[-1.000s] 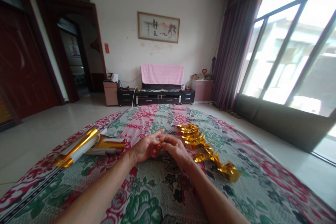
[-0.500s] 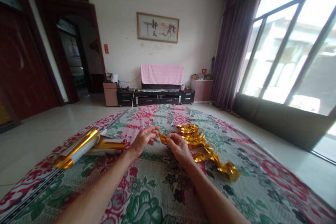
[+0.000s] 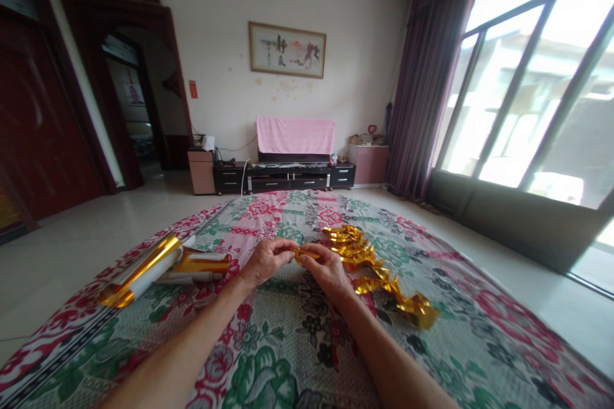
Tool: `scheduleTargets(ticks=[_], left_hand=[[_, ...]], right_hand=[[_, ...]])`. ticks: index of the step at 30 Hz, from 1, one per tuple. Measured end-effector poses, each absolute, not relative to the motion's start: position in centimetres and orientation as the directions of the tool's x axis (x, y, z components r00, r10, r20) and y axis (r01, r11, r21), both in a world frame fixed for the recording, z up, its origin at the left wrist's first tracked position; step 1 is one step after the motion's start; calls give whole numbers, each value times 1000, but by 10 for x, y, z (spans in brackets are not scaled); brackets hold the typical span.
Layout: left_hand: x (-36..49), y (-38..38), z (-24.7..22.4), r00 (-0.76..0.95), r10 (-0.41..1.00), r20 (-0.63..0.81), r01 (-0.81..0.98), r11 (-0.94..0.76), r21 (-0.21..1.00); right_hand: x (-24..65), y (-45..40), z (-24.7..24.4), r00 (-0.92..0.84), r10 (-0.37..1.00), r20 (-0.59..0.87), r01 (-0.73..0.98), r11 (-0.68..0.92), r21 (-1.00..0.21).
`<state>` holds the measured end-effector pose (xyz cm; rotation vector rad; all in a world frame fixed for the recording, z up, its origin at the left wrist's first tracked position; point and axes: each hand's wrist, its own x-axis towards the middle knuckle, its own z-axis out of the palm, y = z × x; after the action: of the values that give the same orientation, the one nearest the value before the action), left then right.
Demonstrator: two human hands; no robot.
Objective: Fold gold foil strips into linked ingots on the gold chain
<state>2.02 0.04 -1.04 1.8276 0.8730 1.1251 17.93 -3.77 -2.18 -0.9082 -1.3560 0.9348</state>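
Note:
A small gold foil piece (image 3: 302, 254) is pinched between both hands above the flowered cloth (image 3: 288, 307). My left hand (image 3: 269, 259) has its fingertips closed on the foil's left end. My right hand (image 3: 327, 268) grips its right side between thumb and fingers. Several folded gold foil pieces (image 3: 364, 259) lie in a curving row just right of my right hand. Left of my left hand rest a gold and white roll of foil sheets (image 3: 144, 271) and a second gold and white bundle (image 3: 199, 265), partly behind it.
The cloth covers a large rounded surface. Beyond it stand a low black cabinet (image 3: 288, 180), a pink towel (image 3: 296, 134) over a screen, and pinkish side cabinets. Purple curtains (image 3: 422, 83) and a large window are on the right, with a dark red door (image 3: 43, 108) on the left.
My left hand has moved slightly right and its fingers, apart before, have closed on the foil beside my right hand's fingertips. The foil is now more hidden by the fingers.

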Motion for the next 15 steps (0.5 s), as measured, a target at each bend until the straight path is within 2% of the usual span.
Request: scheduleTargets(ticks=[4, 15], left_hand=[[19, -2, -6, 373, 865, 335, 164, -416, 894], [15, -1, -9, 383, 898, 218, 166, -300, 939]], right_hand=[[180, -38, -20, -43, 926, 376, -19, 375, -927], [180, -40, -18, -17, 941, 337, 1, 337, -941]])
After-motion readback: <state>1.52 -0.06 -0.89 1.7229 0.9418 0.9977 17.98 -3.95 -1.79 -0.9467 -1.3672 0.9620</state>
